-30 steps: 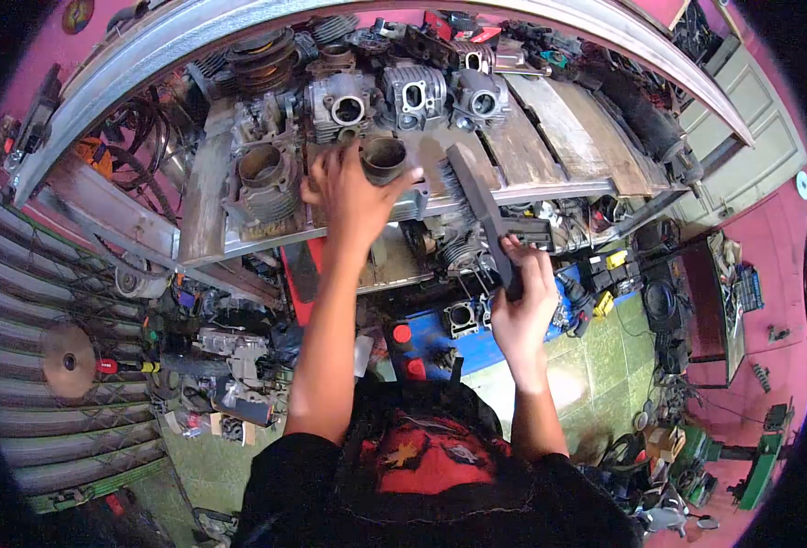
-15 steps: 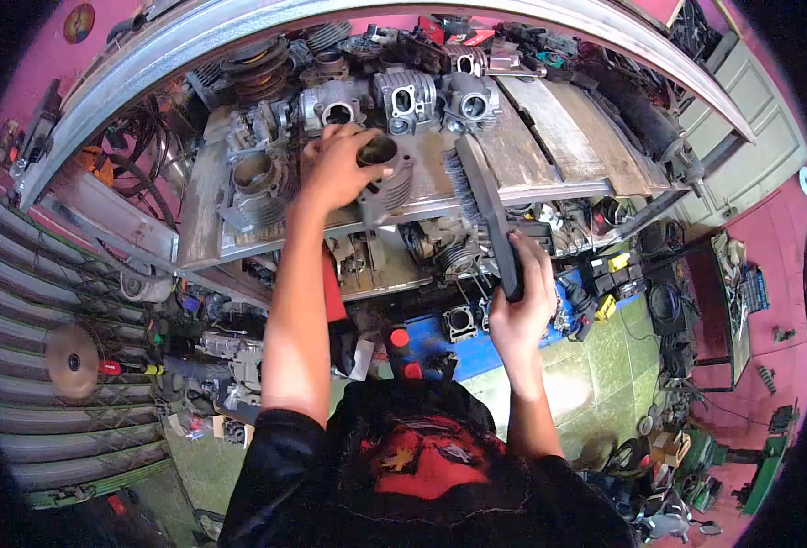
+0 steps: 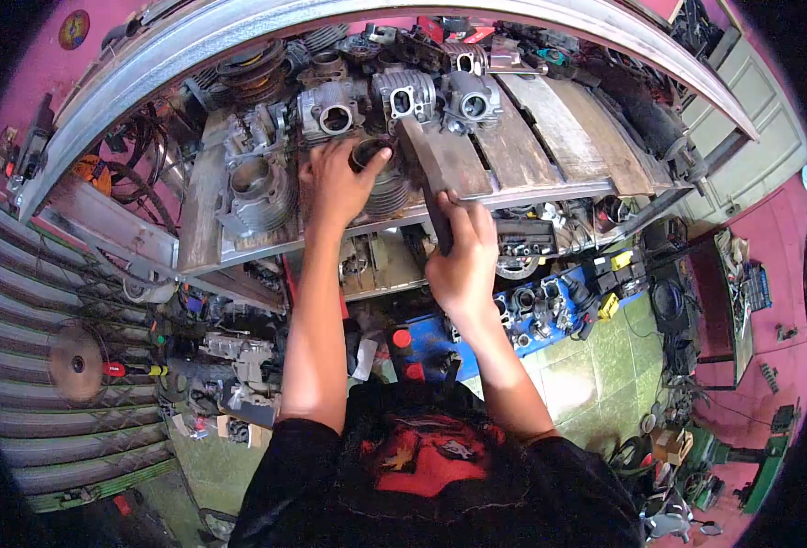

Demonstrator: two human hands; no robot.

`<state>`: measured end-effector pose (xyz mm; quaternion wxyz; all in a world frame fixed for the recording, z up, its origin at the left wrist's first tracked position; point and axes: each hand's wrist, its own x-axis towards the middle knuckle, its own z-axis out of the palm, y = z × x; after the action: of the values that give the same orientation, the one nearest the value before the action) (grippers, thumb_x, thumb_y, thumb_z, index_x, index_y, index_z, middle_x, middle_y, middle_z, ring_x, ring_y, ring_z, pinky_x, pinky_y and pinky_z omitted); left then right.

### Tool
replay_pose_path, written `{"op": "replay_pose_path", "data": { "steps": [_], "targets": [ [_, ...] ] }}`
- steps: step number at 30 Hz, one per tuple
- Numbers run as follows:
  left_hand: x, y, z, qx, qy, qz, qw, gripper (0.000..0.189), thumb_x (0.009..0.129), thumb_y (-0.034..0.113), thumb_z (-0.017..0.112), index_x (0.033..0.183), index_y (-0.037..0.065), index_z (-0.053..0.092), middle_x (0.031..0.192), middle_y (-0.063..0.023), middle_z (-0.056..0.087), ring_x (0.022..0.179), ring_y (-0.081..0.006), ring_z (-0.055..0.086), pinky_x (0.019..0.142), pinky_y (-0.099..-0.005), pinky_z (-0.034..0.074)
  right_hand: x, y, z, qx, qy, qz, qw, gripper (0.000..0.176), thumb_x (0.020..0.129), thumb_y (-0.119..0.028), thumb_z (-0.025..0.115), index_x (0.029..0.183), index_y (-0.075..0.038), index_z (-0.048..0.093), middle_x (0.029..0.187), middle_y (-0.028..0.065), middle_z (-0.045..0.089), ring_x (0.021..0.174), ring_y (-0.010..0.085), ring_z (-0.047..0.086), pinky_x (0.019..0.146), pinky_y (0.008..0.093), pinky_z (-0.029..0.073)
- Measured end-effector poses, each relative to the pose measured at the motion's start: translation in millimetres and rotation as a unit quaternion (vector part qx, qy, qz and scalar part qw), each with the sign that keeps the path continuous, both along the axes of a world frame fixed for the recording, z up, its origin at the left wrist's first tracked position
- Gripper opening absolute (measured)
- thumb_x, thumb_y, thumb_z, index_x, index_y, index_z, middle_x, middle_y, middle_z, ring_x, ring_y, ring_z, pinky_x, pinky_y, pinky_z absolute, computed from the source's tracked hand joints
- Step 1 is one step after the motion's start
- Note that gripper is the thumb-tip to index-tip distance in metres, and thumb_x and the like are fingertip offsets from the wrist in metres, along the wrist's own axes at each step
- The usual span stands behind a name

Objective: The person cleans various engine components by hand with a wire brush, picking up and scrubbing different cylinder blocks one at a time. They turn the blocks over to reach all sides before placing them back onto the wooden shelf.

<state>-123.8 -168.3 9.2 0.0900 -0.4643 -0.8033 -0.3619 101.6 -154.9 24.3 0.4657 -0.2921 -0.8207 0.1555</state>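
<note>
Finned metal cylinder (image 3: 388, 194) sits mouth up under the left grip, near the front edge of the wooden bench (image 3: 513, 146); left hand (image 3: 339, 183) grasps it near the top, thumb by the rim. Right hand (image 3: 464, 256) is clenched round a brush (image 3: 424, 163), head just beside the cylinder, contact unclear. Left of the left grip stands a second cylinder (image 3: 264, 205); beyond both hands, three metal engine parts (image 3: 418, 91) in a row.

head-worn view, facing forward and down over the bench (image 3: 524, 157).

The left fingers (image 3: 376, 167) partly hide the cylinder (image 3: 388, 195); the brush (image 3: 429, 173) seems blurred.
</note>
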Motion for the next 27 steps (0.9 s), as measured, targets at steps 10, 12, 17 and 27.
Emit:
{"op": "replay_pose_path", "data": {
  "steps": [10,12,17,27],
  "targets": [
    [-7.2,1.7,-11.6,0.045,0.045,0.014,0.998,0.036,0.091,0.032,0.071,0.119,0.012,0.080,0.123,-0.0082,0.077,0.129,-0.0296,0.058,0.112,-0.0546,0.033,-30.0,39.1,6.5,0.001,-0.018,0.034,0.999,0.053,0.067,0.013,0.061,0.119,0.003,0.070,0.113,0.0227,0.068,0.104,0.0448,0.065,0.093,0.0502,0.054],
    [-7.5,2.1,-11.2,0.034,0.046,0.026,0.998,0.034,0.092,0.030,0.071,0.120,0.014,0.080,0.125,-0.0080,0.076,0.129,-0.0299,0.058,0.111,-0.0540,0.035,-0.8,8.2,8.6,0.039,-0.042,0.030,0.998,0.051,0.069,0.010,0.063,0.120,0.004,0.070,0.115,0.0221,0.068,0.102,0.0434,0.064,0.091,0.0514,0.054],
    [-12.5,4.2,-12.1,0.043,0.022,0.002,0.999,0.040,0.090,0.034,0.072,0.120,0.010,0.080,0.125,-0.0109,0.076,0.130,-0.0287,0.057,0.114,-0.0548,0.033,28.8,-28.9,-0.1,0.037,-0.075,0.016,0.996,0.059,0.068,0.011,0.064,0.126,0.006,0.068,0.116,0.0219,0.067,0.100,0.0430,0.064,0.089,0.0515,0.053],
    [-8.5,5.4,-16.5,0.051,0.017,0.022,0.998,0.039,0.091,0.035,0.074,0.121,0.012,0.080,0.124,-0.0080,0.076,0.129,-0.0300,0.058,0.115,-0.0543,0.031,-13.2,30.4,-1.6,0.036,-0.045,0.009,0.998,0.060,0.064,0.016,0.057,0.122,0.005,0.069,0.111,0.0223,0.068,0.106,0.0454,0.064,0.093,0.0499,0.053]
  ]
}}
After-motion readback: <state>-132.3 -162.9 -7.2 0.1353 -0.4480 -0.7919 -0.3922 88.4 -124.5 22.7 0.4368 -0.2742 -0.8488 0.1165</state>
